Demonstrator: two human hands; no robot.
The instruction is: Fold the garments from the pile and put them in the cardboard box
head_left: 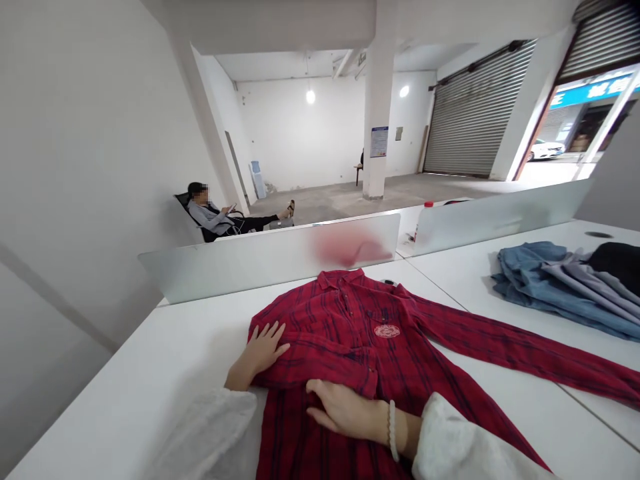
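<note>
A red plaid shirt (410, 373) lies front up on the white table (125, 400), its collar toward the frosted divider. One sleeve (325, 357) is folded across the chest; the other stretches out to the right. My left hand (263, 347) rests on the shirt's left edge near the shoulder fold, fingers spread and flat. Lower down, my right hand (343, 407) lies on the shirt just below the folded sleeve, its fingers loosely bent and apart, with nothing visible between them. An oval patch (387, 331) shows on the chest.
Blue denim (535, 273) and other folded clothes (590, 280) are piled at the right. A frosted divider (250, 263) runs along the table's far edge. Beyond it, a person (210, 213) reclines in a chair. A red-capped bottle (417, 223) stands behind the divider gap.
</note>
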